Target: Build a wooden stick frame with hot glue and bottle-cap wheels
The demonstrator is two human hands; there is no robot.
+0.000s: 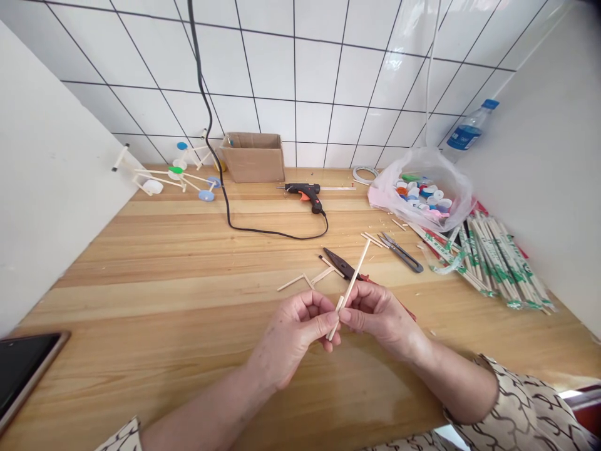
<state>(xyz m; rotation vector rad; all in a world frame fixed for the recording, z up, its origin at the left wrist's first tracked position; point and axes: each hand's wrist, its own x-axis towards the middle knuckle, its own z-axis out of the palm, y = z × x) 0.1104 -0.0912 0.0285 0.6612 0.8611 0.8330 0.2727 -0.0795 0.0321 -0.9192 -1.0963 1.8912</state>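
Observation:
Between both hands, a long thin wooden stick (357,266) and a shorter stick piece (340,302) lie side by side, tilted up to the right. My left hand (300,329) is closed, thumb and fingers pinching them near the lower end. Just above that, my right hand (378,316) pinches the long stick, also closed. Behind the hands lie pliers (345,264) with red handles, partly hidden by the right hand. Several cut stick pieces (322,275) rest left of the pliers, and thread snips (401,252) lie to their right.
A black glue gun (305,193) with its cord lies near a cardboard box (256,156). Stick-and-cap models (176,178) stand back left. At right are a bag of bottle caps (425,194), wrapped chopsticks (504,260) and a bottle (471,128). A phone (30,369) lies front left.

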